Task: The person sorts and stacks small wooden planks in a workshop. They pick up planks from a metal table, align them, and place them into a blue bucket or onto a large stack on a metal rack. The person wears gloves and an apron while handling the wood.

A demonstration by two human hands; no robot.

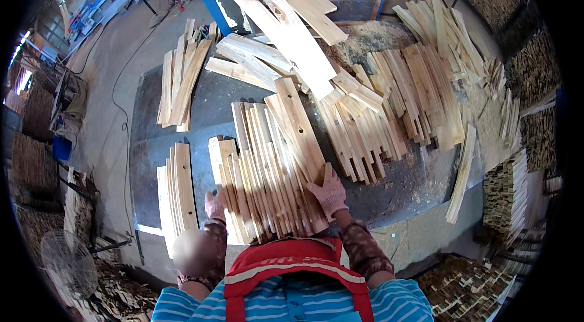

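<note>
Head view: a row of slats [258, 179] was seen lying side by side on the dark table [213, 109], between the fingers of the two gloved hands, with a wider board [295, 124] slanted along its right side, its far end beyond the right fingers. The slats were judged light one by one but weighty as a row, stiff, dry and hardly slippery, though splinters might be met at the sawn edges, and small dark holes were seen in the board. A hold seemed best taken at the two outer sides, low down, so that the loose slats would be squeezed together. By the right hand [329, 193] the board's near end was touched, the thumb spread wide from the fingers and nothing closed upon. The left hand [215, 205] was set against the outermost slat at the left; how far its fingers were bent could not be told. Left of those fingers a smaller bundle [180, 185] was laid, and beyond the right fingers another pile [362, 139] was spread.
</note>
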